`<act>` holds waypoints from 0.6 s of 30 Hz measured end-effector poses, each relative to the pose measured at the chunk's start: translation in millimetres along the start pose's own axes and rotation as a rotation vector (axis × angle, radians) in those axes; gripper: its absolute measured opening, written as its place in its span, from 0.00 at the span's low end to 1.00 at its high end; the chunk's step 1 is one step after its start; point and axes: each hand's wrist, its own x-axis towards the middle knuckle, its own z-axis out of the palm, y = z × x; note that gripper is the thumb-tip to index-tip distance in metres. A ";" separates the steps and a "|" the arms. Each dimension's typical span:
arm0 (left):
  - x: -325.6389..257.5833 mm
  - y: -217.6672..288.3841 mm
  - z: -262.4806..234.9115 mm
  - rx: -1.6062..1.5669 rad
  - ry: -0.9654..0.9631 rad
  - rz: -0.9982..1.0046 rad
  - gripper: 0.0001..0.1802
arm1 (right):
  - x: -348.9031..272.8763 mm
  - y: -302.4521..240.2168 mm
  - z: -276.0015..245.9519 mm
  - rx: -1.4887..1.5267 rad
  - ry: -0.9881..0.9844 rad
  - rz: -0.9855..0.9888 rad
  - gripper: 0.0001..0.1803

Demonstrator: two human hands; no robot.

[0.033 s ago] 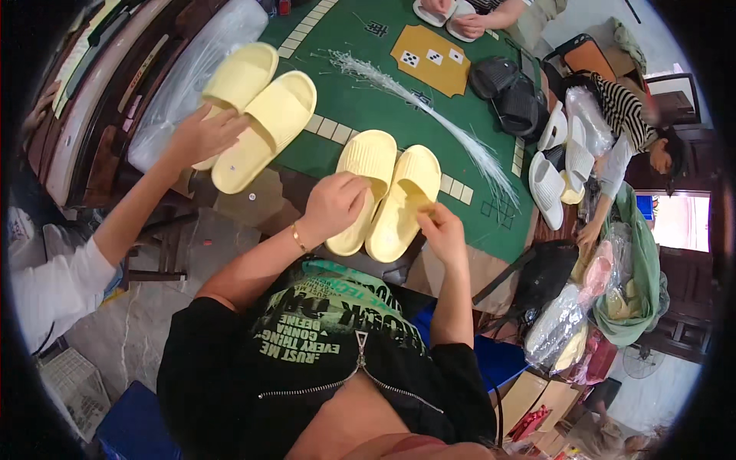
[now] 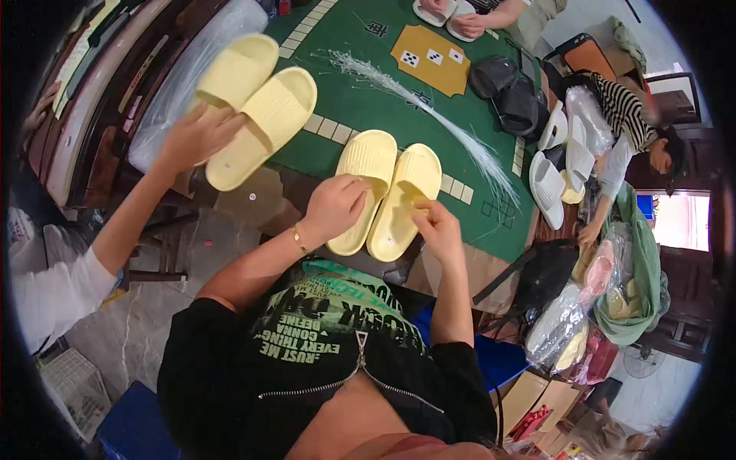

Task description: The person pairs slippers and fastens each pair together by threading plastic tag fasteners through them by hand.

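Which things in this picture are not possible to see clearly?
- Head view: the left hand covers part of the left yellow slipper.
- The right hand hides the side of the right yellow slipper; anything pinched in its fingers is too small to tell.
- The white slippers are cut by the top edge.

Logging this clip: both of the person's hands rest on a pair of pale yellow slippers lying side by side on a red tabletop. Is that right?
Not quite. In the head view the tabletop is green, not red. The rest holds: the left hand and right hand rest on the pair of pale yellow slippers lying side by side.
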 end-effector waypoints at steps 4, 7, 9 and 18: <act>-5.5 -0.6 1.4 0.056 -0.046 0.001 0.08 | 6.3 -6.4 9.8 -0.220 0.080 0.008 0.15; -6.5 4.6 -1.2 0.110 -0.167 -0.087 0.12 | 8.8 3.4 7.6 -0.227 0.110 -0.029 0.12; -3.3 7.3 0.0 0.133 -0.175 -0.082 0.13 | 8.0 1.9 6.3 -0.181 0.114 -0.036 0.10; 3.9 15.2 5.5 0.088 -0.054 0.001 0.07 | 52.5 -0.4 -14.4 -0.143 0.337 -0.169 0.08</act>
